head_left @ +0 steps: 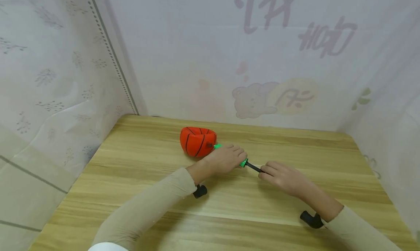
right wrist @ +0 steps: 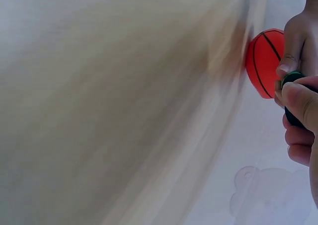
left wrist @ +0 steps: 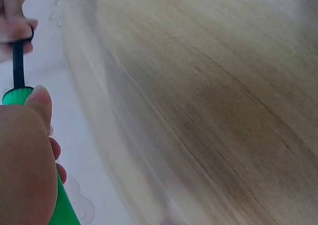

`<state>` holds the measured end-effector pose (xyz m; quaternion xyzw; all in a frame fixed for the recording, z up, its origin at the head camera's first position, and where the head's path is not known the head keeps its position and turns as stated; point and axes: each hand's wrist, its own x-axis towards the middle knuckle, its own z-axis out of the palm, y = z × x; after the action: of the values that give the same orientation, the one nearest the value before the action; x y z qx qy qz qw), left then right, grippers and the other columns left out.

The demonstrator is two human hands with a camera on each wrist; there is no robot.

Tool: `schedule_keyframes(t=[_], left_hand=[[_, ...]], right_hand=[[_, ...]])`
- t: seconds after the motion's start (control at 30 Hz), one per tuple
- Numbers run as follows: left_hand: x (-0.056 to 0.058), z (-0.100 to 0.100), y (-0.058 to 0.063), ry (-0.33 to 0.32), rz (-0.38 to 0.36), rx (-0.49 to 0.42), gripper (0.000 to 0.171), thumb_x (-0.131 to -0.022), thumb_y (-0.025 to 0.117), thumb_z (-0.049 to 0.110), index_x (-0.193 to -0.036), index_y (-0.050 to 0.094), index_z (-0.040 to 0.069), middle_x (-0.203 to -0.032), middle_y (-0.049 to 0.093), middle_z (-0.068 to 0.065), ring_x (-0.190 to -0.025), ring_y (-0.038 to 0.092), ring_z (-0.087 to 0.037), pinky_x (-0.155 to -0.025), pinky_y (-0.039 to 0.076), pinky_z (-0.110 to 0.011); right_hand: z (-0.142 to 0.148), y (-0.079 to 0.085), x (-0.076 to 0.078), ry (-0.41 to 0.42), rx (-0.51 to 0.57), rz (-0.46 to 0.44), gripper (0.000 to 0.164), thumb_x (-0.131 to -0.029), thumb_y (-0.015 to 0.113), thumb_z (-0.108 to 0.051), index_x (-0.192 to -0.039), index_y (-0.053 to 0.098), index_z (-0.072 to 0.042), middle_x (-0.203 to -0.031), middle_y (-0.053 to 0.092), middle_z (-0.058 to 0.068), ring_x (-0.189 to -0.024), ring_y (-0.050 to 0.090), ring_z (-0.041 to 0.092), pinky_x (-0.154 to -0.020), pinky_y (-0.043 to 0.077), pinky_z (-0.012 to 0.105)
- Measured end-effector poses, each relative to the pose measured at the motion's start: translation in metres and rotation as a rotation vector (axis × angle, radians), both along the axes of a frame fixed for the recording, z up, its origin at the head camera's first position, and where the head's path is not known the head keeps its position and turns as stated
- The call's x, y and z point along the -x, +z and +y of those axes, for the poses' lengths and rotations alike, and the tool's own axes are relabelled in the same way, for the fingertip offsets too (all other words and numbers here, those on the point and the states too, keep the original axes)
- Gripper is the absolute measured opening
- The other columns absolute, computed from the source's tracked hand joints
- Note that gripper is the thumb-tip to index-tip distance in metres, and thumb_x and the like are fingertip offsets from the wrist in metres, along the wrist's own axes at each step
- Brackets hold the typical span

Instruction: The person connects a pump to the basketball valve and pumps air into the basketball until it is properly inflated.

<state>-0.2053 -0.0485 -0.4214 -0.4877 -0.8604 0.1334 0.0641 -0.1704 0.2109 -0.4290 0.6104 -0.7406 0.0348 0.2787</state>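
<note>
Far left: white sheet with grey twig prints point(head_left: 49, 79), hanging beside the pale wood-grain surface point(head_left: 249, 211). Next, my beige left sleeve point(head_left: 151, 207), coming in from the bottom edge over the surface.

Orange-red ball with black seam lines point(head_left: 197, 143) sits on the surface toward the back, left of centre. Top is caved in, so it isn't round. Small black wrist fitting point(head_left: 200, 191) shows under my left wrist.

Left grip point(head_left: 226, 158) is wrapped round the barrel of a slim green tubular hand pump point(head_left: 244, 163), thumb along it near the rod end. Pump's left tip meets the ball's right side in the head view; can't tell if it's seated in the ball.

Straight black pump rod point(head_left: 254, 167) runs out of the barrel, down and right, bare between my hands. Right grip point(head_left: 283, 178) is closed round the black pump handle point(right wrist: 294, 116) at the rod's end, fingers curled, thumb over it.

Far right: second black wrist fitting point(head_left: 311, 219) below my right wrist, then my beige right sleeve point(head_left: 357, 229).
</note>
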Motion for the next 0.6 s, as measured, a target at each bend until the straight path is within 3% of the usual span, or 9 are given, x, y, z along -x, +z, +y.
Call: schedule_keyframes(t=[0.3, 0.6], left_hand=[[0.000, 0.002, 0.002, 0.010, -0.019, -0.018, 0.028, -0.108, 0.047, 0.037, -0.121, 0.054, 0.013, -0.116, 0.060, 0.004, -0.107, 0.054, -0.011, -0.092, 0.044, -0.023], [0.000, -0.001, 0.000, -0.002, -0.028, -0.041, 0.028, -0.108, 0.047, 0.038, -0.118, 0.053, 0.012, -0.113, 0.059, 0.003, -0.107, 0.054, -0.012, -0.093, 0.043, -0.024]], right_hand=[[-0.022, 0.001, 0.015, -0.014, -0.027, 0.025, 0.050, -0.113, 0.020, -0.010, -0.095, 0.067, -0.006, -0.093, 0.068, 0.005, -0.080, 0.061, 0.016, -0.069, 0.053, 0.025], [-0.009, 0.004, 0.008, 0.010, 0.000, 0.029, 0.047, -0.113, 0.024, -0.011, -0.094, 0.066, -0.007, -0.091, 0.068, 0.005, -0.077, 0.059, 0.016, -0.067, 0.052, 0.026]])
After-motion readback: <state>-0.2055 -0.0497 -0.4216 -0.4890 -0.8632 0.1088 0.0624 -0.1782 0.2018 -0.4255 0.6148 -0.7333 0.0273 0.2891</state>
